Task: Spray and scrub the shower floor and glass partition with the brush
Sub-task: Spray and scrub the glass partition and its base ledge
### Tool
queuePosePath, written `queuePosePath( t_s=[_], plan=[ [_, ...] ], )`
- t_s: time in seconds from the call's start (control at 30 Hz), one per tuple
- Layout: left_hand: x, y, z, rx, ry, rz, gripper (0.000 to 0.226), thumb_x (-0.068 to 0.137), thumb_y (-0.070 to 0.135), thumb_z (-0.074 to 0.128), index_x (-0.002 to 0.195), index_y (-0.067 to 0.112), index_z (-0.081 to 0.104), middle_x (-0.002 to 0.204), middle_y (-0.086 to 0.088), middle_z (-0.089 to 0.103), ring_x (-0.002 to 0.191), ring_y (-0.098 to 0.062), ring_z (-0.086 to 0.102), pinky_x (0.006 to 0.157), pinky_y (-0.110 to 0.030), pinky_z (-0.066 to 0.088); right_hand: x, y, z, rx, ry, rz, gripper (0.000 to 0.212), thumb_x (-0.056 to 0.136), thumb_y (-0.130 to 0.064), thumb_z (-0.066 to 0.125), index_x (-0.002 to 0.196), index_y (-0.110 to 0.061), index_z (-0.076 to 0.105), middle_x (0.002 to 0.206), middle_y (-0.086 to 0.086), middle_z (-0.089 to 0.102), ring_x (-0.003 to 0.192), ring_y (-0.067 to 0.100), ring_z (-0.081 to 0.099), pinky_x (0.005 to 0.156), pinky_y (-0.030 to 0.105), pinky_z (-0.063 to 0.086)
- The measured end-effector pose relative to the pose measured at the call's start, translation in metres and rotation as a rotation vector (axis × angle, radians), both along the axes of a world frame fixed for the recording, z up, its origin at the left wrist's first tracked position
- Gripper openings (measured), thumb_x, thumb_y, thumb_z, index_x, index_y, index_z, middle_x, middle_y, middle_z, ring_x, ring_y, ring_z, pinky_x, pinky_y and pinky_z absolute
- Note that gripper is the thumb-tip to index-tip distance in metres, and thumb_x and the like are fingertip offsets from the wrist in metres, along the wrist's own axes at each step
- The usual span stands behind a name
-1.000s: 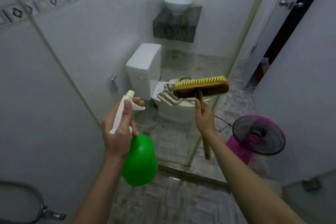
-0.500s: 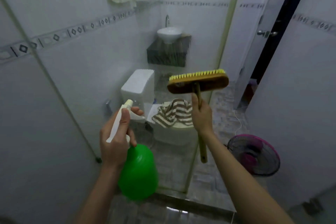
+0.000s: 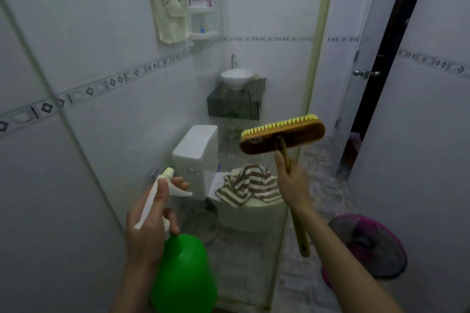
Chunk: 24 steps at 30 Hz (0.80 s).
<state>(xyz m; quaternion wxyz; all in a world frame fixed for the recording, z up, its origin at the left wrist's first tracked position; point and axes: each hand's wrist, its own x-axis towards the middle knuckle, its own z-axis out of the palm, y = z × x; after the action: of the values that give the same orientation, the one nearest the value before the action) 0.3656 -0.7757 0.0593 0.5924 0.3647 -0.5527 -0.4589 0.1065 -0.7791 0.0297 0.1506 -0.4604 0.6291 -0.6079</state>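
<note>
Head-worn view inside a white-tiled shower stall, looking through the glass partition toward a toilet draped with a striped cloth. The left hand grips the white sprayer top of a green spray bottle, with the thumb along the head, fingers curled over the trigger and the nozzle aimed at the glass. The right hand is wrapped round the wooden handle of the brush, held upright with its yellow bristles toward the pane; whether they touch it cannot be told. Over the last second the view has tipped upward. The shower floor at the person's feet is no longer in sight, and a hanging towel has come in at the top. Both hands have kept their grips. Faint wet streaks seem to show on the glass in front of the dark surface under a basin. This suggests the partition is being sprayed first, with scrubbing not yet begun and the floor left for later. A pink fan stands outside
</note>
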Motion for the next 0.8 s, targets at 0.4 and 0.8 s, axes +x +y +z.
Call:
queuePosePath(
  t_s=[0.4, 0.8],
  plan=[
    [0.018, -0.011, 0.011, -0.009, 0.061, 0.043, 0.049, 0.082, 0.075, 0.059, 0.102, 0.034, 0.077, 0.102, -0.001, 0.077, 0.037, -0.015, 0.040, 0.040, -0.020, 0.038, 0.011, -0.026, 0.065, -0.006, 0.115, 0.019, 0.045, 0.096, -0.052, 0.041, 0.062, -0.025, 0.048, 0.052, -0.009, 0.044, 0.045, 0.007, 0.042, 0.047, 0.024, 0.033],
    [0.077, -0.034, 0.023, -0.036, 0.034, 0.134, 0.040, 0.081, 0.078, 0.055, 0.092, 0.047, 0.077, 0.101, 0.003, 0.076, 0.038, -0.013, 0.042, 0.043, -0.020, 0.040, 0.122, -0.132, 0.104, 0.051, 0.272, 0.206, 0.051, 0.097, -0.055, 0.041, 0.072, -0.013, 0.057, 0.062, 0.001, 0.056, 0.052, 0.013, 0.051, 0.049, 0.026, 0.038]
  ],
)
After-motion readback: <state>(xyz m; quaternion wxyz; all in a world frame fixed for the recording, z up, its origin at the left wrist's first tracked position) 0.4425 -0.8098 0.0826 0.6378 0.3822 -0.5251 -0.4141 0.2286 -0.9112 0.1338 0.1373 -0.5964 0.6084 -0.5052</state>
